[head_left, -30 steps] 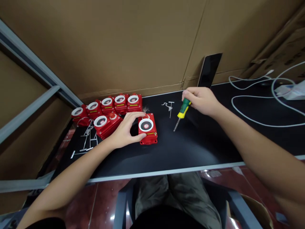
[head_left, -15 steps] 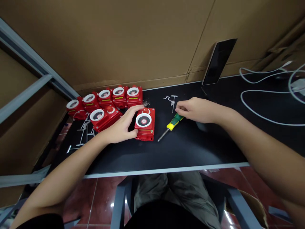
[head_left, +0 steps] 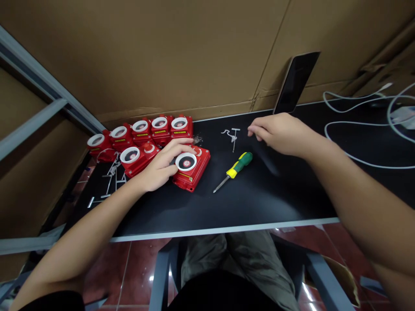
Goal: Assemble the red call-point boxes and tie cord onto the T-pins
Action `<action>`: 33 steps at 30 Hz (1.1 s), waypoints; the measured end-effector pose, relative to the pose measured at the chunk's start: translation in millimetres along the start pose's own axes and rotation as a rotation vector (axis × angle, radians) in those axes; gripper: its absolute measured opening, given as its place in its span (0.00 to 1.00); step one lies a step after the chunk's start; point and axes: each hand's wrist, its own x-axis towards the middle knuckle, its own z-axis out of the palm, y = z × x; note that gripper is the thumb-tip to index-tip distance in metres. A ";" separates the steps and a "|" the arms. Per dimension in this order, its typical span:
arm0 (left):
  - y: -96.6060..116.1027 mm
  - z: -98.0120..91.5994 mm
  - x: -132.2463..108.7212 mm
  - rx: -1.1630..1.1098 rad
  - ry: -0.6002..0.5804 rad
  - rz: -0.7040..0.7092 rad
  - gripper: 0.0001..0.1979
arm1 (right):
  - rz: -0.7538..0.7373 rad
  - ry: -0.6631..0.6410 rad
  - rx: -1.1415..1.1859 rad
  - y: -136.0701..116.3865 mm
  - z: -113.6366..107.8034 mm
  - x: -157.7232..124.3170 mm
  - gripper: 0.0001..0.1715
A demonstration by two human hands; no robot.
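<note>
My left hand (head_left: 159,169) is closed around the left and upper sides of a red box-shaped device (head_left: 198,172). The device has a white ring around a dark round face and lies turned at an angle on the black tabletop. My right hand (head_left: 275,134) is held above the table with its fingers curled together, and no object shows in them. Below and left of it, a screwdriver (head_left: 238,166) with a green and yellow handle lies loose, tip toward the front. Left of the right hand is a small metal T-shaped piece (head_left: 234,137) with a white cord.
Several like red devices (head_left: 159,129) stand in a row at the back left, with another (head_left: 134,162) in front. Metal T-shaped rods (head_left: 108,183) lie at the left. A dark tablet-like panel (head_left: 297,82) leans on the cardboard wall (head_left: 181,52). White cables (head_left: 353,160) lie right.
My right hand has let go of the screwdriver and moved up and right. My left hand has turned the red device and shifted it slightly left.
</note>
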 end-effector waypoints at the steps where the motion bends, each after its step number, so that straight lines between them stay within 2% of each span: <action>1: -0.6 -0.5 0.2 -0.010 -0.005 -0.007 0.25 | -0.008 0.011 0.010 1.6 2.0 1.2 0.23; 4: -4.8 -0.6 0.9 -0.087 -0.030 0.006 0.24 | -0.027 0.036 0.029 4.1 9.2 4.2 0.24; 8: -3.6 2.8 -0.4 -0.117 -0.095 0.105 0.22 | -0.039 0.059 0.035 3.9 16.8 7.4 0.24; 11: 4.5 5.1 -3.0 0.034 -0.121 0.092 0.30 | -0.044 0.059 0.040 3.3 19.9 8.2 0.23; 13: 9.4 4.7 -4.4 0.140 -0.106 0.077 0.39 | -0.049 0.051 0.042 3.3 21.0 7.9 0.20; 15: 12.4 2.6 -5.0 0.204 -0.079 0.079 0.43 | -0.055 0.044 0.042 3.7 21.6 7.3 0.18; 22: 16.2 -2.1 -1.9 0.201 -0.093 0.178 0.30 | -0.066 0.086 0.031 8.8 22.2 8.7 0.17; 24: 16.3 -0.6 -1.0 0.205 -0.089 0.107 0.31 | -0.072 0.114 0.030 11.9 20.4 9.9 0.19; 28: 15.8 -1.8 0.6 0.152 -0.102 -0.115 0.41 | -0.088 0.123 0.036 18.0 16.2 11.2 0.20; 33: 10.7 -14.1 4.2 0.056 -0.137 -0.238 0.50 | -0.072 0.130 0.040 16.6 22.1 12.1 0.21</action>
